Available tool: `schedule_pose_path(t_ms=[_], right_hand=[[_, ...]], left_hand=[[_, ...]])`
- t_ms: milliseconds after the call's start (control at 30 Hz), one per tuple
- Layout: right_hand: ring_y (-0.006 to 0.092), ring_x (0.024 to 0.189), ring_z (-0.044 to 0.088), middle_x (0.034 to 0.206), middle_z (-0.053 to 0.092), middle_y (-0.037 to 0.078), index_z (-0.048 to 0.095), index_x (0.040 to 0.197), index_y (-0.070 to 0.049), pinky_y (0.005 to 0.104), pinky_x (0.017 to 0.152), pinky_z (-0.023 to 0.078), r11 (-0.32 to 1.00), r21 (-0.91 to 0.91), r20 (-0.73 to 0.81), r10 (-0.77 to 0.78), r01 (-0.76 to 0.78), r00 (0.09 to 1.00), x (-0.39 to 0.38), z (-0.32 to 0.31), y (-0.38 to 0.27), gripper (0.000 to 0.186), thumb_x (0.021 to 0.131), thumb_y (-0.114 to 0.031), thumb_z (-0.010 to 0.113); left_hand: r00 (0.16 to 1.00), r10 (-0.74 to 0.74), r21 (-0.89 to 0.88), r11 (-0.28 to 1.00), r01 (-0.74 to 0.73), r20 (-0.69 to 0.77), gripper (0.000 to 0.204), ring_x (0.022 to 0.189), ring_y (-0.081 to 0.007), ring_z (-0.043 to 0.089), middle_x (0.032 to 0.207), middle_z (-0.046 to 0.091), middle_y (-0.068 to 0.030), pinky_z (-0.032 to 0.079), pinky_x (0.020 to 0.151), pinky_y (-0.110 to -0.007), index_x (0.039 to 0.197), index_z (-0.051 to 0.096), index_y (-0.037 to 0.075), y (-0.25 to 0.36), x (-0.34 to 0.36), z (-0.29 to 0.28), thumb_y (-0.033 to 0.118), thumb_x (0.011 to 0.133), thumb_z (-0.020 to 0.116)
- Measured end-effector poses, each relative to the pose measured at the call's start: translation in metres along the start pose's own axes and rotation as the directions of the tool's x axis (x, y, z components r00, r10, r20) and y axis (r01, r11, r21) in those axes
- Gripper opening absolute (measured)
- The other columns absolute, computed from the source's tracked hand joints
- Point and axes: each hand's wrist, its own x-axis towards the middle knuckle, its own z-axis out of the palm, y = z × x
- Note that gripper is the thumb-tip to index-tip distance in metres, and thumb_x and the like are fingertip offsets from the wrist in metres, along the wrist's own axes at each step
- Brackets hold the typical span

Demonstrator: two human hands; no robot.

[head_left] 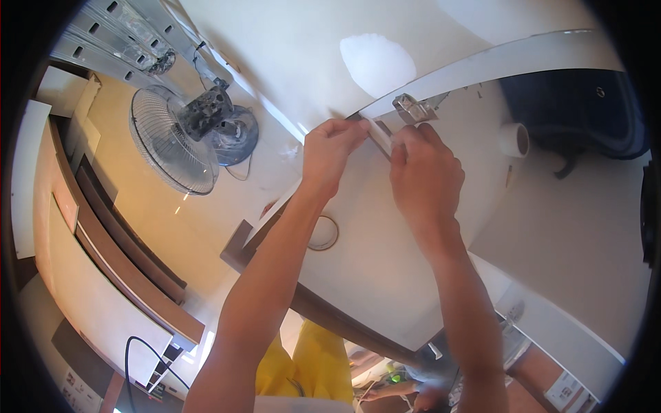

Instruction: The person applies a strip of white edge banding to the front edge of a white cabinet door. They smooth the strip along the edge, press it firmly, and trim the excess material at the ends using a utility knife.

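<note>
My left hand [329, 155] is closed in a pinch at the far edge of a pale work panel [365, 275]. Its fingertips meet one end of a narrow white-and-brown strip [378, 136]. At the strip's other end, my right hand [428, 175] has its fingers curled in, with thumb and forefinger against it. Whether the right hand holds anything more is hidden by its fingers. Just beyond the right hand lies a small metal hinge-like fitting [413, 108]. A ring-shaped tape roll [337, 233] rests flat on the panel, beside my left forearm.
A fan [172, 141] stands on the floor at left, near metal rails [113, 38]. Stacked boards [103, 275] fill the far left. A white roll [511, 140] and dark blue bag [585, 110] lie at right. Another person [430, 396] is partly visible below.
</note>
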Motion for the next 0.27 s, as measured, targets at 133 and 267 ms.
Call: schedule_pose_path(t_ms=[133, 267], right_hand=[[0.0357, 0.075, 0.070, 0.099, 0.067, 0.006, 0.067, 0.095, -0.007, 0.0474, 0.063, 0.056, 0.999, 0.030, 0.016, 0.026, -0.026, 1.000, 0.0011, -0.0009, -0.0032, 0.005, 0.090, -0.009, 0.066], [0.0351, 0.077, 0.071, 0.100, 0.068, 0.009, 0.069, 0.098, -0.006, 0.0467, 0.063, 0.057, 0.999, -0.044, 0.020, 0.002, -0.001, 1.000, 0.0040, -0.0011, -0.0061, 0.009, 0.090, -0.009, 0.067]], left_hand=[[0.997, 0.070, 0.220, 0.973, -0.065, -0.015, 0.046, 0.103, -0.0205, 0.066, 0.107, 0.072, -0.0156, 0.051, 0.092, -0.032, 0.110, 0.066, -0.006, 0.0002, -0.0036, 0.0003, 0.026, 0.083, 0.083], [0.999, 0.050, 0.204, 0.978, -0.049, 0.000, 0.049, 0.105, -0.0212, 0.065, 0.108, 0.072, -0.0150, 0.049, 0.094, -0.032, 0.113, 0.066, -0.005, -0.0015, -0.0034, -0.0004, 0.029, 0.082, 0.084]])
